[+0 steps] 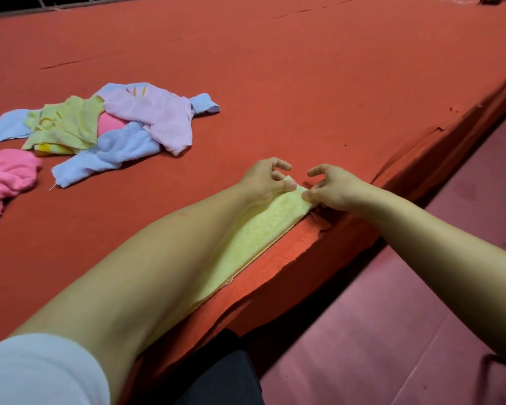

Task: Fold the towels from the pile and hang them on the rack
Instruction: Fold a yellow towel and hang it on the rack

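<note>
- Yellow towel (263, 232) lies folded in a long strip along the near edge of the red table (304, 92).
- Left hand (265, 179) and right hand (332, 187) each pinch its far end.
- Loose towel pile (108, 127) sits far left.

You're at a big fabric-work table (275, 68), workshop or textile room rather than a home. The whole top is covered in red felt-like cloth, with slits ahead of your hands and a torn, frayed edge (304, 244) just beside your right hand (338, 187). Loose threads on it. Pile of small terry towels (108, 124) well to the left of your left hand (265, 181), raw-cut edges on some. Maroon floor (392, 331) below your right arm. Barred window or grille (41, 2) far ahead, left.
</note>
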The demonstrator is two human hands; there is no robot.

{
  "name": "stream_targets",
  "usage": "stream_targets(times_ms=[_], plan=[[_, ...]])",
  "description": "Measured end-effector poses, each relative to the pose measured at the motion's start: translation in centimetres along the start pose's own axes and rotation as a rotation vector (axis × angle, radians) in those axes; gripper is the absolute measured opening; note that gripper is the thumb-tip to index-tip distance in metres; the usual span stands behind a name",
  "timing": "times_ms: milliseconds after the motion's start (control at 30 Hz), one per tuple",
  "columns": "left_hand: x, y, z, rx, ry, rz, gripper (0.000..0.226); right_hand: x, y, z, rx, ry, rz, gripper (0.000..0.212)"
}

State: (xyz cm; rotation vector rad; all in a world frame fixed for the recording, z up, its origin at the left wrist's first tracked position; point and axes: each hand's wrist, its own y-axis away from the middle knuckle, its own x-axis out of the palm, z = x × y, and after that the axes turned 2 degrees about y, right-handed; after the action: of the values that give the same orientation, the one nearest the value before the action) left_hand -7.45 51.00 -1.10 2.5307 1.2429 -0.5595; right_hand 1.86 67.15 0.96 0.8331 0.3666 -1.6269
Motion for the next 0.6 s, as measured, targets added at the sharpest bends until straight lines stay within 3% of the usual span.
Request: stream_targets(times_ms=[300,600], plan=[[-1.9,0.4,-1.5,-0.010,0.087,0.088,0.045,0.5,1.0,0.7,-0.077,-0.016,-0.069,0.062],[-5.3,3.6,-5.6,0.124,0.049,0.042,0.045,-1.8,4.5,4.7,-0.134,-0.484,-0.025,0.052]])
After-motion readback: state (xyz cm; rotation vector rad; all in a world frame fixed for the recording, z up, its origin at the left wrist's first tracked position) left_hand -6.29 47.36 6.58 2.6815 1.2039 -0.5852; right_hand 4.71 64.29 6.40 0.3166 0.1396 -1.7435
